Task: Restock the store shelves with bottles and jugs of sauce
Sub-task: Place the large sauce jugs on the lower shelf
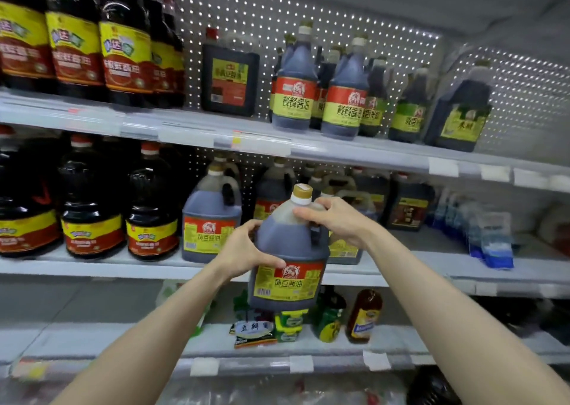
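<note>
Left hand [246, 249] curls round the side of a large translucent plastic jug of dark sauce [288, 241], thumb on the top edge of its label, while the right hand [333, 219] clasps the shoulder by the handle, just under the neck. The jug hangs in the air before the white metal middle shelf [123, 265], its base lower than the shelf's front edge.

Pushed straight in, the base would likely catch that edge and tip the load. Swung left, it could knock the matching jug [211, 219] standing just beside the gap. The left-hand hold is on smooth plastic and may slip under the weight.

The jug is nearly full, with a gold cap [303, 191] on a white collar and a red-and-yellow label [287, 281] facing out.
</note>
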Available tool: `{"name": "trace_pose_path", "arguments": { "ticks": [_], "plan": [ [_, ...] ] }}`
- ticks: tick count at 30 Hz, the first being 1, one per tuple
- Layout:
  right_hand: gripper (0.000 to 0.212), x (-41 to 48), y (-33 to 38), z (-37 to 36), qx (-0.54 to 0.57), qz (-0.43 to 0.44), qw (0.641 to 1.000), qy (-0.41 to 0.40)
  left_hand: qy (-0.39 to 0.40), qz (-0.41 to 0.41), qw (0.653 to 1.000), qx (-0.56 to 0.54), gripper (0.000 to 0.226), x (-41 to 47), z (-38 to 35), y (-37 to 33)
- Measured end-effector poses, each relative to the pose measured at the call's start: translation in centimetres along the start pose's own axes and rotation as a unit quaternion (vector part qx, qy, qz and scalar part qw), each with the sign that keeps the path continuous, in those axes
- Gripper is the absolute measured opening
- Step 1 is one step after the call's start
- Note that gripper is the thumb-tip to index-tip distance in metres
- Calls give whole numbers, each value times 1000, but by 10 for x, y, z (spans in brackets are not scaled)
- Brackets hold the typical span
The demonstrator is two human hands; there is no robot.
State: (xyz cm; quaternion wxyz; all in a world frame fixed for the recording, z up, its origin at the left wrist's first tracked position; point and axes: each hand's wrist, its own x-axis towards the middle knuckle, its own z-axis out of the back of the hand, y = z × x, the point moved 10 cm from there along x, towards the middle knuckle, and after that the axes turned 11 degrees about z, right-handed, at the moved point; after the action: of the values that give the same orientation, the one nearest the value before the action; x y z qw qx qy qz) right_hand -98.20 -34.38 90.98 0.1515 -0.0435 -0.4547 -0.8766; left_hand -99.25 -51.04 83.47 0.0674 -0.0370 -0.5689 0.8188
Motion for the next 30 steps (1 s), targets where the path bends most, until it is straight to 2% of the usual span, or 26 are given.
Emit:
{"name": "trace_pose_path", "arguments": {
  "ticks": [2, 7, 11, 16, 21, 26, 30],
  "plan": [
    [46, 12, -10, 8, 14, 9, 1000, 11, -20, 12, 1000, 1, 91, 14, -7, 1],
    [49, 53, -40, 19, 58, 21, 998, 18, -41, 42, 998, -23, 89, 47, -20, 2],
    [32, 75, -48, 19, 79, 32, 996, 10, -44, 52, 997, -41, 93, 68, -20, 7],
    [28, 100, -64, 14, 82, 35, 996, -6, -33, 61, 994, -86, 87, 94, -21, 19],
    [43, 121, -81, 6, 87, 21, 996, -23, -17, 67, 993, -98, 99, 114, -23, 32],
    [59, 134, -86, 0, 97, 16, 995, -23, -10, 57, 994, -96, 76, 128, -24, 39],
    [32, 139, -89, 1, 106, 6, 993, -42, -9, 68, 992, -106, 80, 130, -28, 43]
  ]
}}
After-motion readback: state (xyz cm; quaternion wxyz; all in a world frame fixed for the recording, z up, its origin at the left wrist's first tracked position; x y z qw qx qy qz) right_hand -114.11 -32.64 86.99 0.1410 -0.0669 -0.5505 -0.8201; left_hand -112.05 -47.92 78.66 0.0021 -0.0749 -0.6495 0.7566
